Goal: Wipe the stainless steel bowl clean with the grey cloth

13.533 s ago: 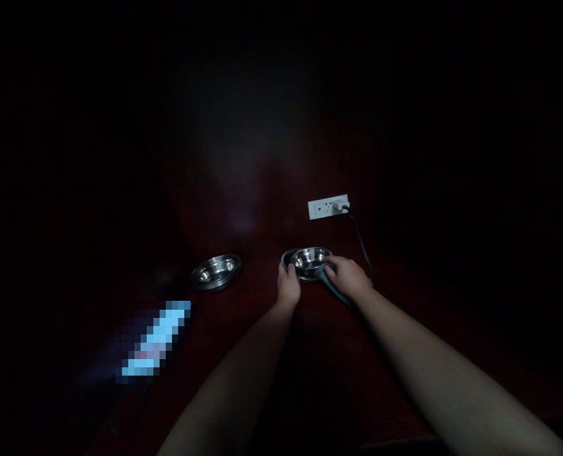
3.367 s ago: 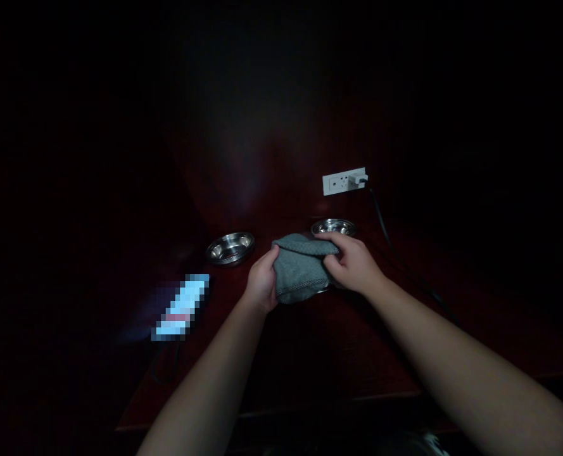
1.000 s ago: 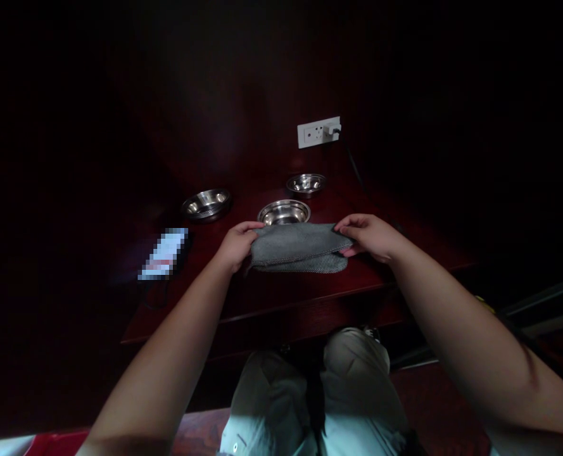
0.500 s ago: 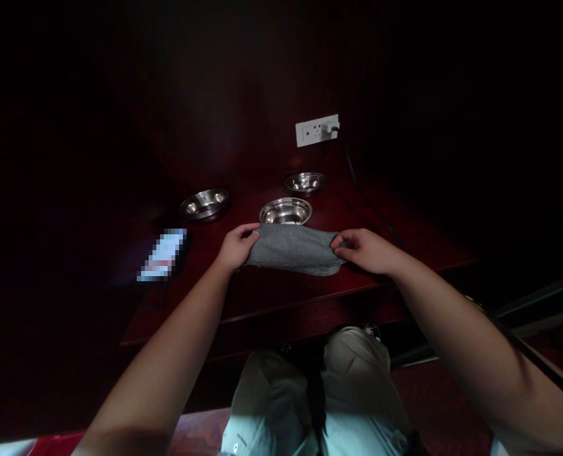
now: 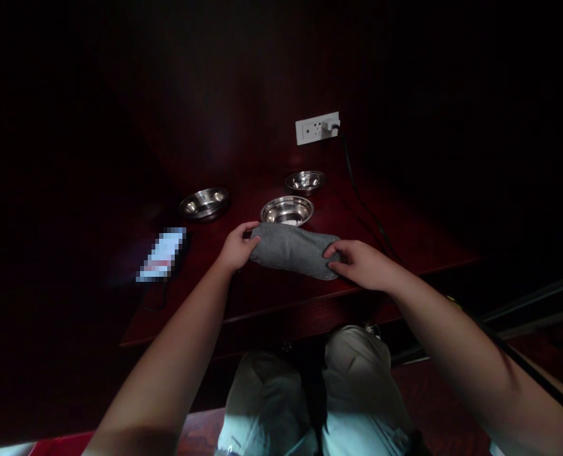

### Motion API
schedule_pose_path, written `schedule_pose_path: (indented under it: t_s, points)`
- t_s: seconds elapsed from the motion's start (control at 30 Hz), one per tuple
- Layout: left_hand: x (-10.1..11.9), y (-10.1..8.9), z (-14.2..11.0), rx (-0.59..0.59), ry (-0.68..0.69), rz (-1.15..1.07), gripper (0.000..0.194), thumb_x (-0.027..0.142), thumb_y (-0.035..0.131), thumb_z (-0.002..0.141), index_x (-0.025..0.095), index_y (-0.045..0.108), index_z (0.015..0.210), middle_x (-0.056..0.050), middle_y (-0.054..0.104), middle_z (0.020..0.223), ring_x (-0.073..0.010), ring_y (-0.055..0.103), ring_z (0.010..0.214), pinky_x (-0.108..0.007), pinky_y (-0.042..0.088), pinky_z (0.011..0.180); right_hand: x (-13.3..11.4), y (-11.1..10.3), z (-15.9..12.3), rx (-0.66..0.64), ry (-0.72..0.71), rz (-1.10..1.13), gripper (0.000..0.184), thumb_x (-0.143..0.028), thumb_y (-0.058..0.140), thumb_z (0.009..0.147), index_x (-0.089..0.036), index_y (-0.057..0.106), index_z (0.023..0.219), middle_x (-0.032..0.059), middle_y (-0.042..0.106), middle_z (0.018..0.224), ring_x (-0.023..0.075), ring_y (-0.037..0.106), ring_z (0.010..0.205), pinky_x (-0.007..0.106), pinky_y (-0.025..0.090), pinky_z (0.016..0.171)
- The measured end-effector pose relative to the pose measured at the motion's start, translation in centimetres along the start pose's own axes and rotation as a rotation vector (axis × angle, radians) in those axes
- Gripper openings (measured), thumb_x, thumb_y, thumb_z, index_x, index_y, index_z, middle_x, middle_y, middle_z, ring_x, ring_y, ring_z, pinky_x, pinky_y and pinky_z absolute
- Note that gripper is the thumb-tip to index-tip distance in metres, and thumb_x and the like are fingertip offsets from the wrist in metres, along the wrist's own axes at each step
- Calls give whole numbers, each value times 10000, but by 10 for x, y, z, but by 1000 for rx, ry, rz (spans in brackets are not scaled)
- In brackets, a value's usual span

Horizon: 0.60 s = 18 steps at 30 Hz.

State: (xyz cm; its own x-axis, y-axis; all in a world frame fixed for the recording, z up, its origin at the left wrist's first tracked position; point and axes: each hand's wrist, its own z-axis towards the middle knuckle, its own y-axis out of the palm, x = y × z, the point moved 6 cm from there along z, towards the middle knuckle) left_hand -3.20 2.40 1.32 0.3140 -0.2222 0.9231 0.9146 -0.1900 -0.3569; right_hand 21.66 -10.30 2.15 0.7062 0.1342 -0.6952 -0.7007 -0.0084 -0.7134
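A folded grey cloth (image 5: pixel 293 251) stretches between my two hands, low over the front part of a dark red wooden desk (image 5: pixel 200 266). My left hand (image 5: pixel 237 247) pinches its left end, thumb on top. At the right end, the curled thumb and fingers of my right hand (image 5: pixel 357 263) grip the cloth near its corner. Just behind the cloth is a shiny metal bowl (image 5: pixel 287 210) with something white at its bottom; the cloth hides a little of its near rim.
A smaller metal bowl (image 5: pixel 305 181) sits farther back, and stacked-looking metal bowls (image 5: pixel 205 204) stand at left. A lit phone (image 5: pixel 162 254), its screen blurred out, lies at the left. From a wall socket (image 5: pixel 317 128) a black cable (image 5: pixel 364 206) runs down across the desk.
The right end of the cloth has dropped slightly towards me along with my right hand, so the cloth now slants. My left hand has hardly moved.
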Motion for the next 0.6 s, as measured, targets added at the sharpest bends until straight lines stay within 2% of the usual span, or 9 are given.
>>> schedule_pose_path:
  t_s: [0.13, 0.2, 0.3, 0.37, 0.43, 0.5, 0.53, 0.6]
  points:
    - [-2, -7, 4, 31, 27, 49, 446, 233, 677, 705, 134, 622, 1137, -129, 654, 1151, -151, 635, 818, -291, 511, 757, 2, -6, -1, 35, 23, -150, 205, -169, 579, 775, -201, 664, 958, 38, 682, 861, 166, 615, 736, 275, 440, 717]
    - [-5, -8, 5, 5, -2, 32, 492, 238, 697, 680, 130, 601, 1150, -141, 642, 1177, -155, 637, 826, -301, 517, 756, 2, -8, -2, 23, 35, -196, 208, -175, 582, 775, -211, 662, 962, 41, 683, 881, 176, 620, 758, 285, 439, 742]
    - [-7, -8, 6, -20, -27, 9, 632, 294, 740, 647, 128, 543, 1224, -136, 650, 1146, -172, 639, 862, -311, 511, 765, 5, -9, -2, 20, 28, -187, 249, -264, 631, 772, -221, 620, 1016, 25, 653, 830, 175, 595, 711, 288, 438, 688]
    - [-6, -8, 9, 3, -16, 36, 630, 370, 735, 671, 128, 550, 1222, -109, 675, 1062, -182, 636, 886, -312, 490, 795, 11, -15, 0, 100, 44, -102, 387, -376, 661, 769, -211, 553, 1102, 15, 633, 808, 171, 582, 683, 280, 445, 637]
    - [-6, -8, 12, 27, -13, 66, 538, 441, 699, 710, 132, 608, 1141, -78, 691, 950, -185, 631, 849, -306, 466, 782, 23, -25, 4, 249, 124, -48, 514, -479, 650, 778, -173, 511, 1168, 63, 649, 898, 190, 611, 752, 301, 478, 677]
    - [-6, -6, 15, 24, -16, 58, 460, 475, 691, 710, 139, 657, 1021, -50, 686, 838, -180, 615, 772, -290, 446, 719, 30, -33, 11, 366, 177, -82, 577, -511, 655, 769, -138, 520, 1188, 147, 646, 1080, 232, 627, 923, 341, 491, 789]
    - [-6, -6, 16, 14, -16, 44, 440, 485, 696, 699, 143, 667, 973, -39, 679, 799, -174, 604, 738, -282, 436, 689, 30, -35, 17, 368, 177, -109, 574, -514, 658, 766, -133, 540, 1178, 169, 637, 1136, 247, 623, 982, 350, 487, 824]
    - [-6, -6, 15, -11, -19, 4, 417, 506, 707, 673, 147, 670, 882, -20, 656, 736, -159, 577, 675, -265, 414, 631, 28, -33, 30, 300, 190, -165, 486, -529, 660, 757, -141, 617, 1046, 162, 669, 1065, 251, 638, 946, 344, 483, 810]
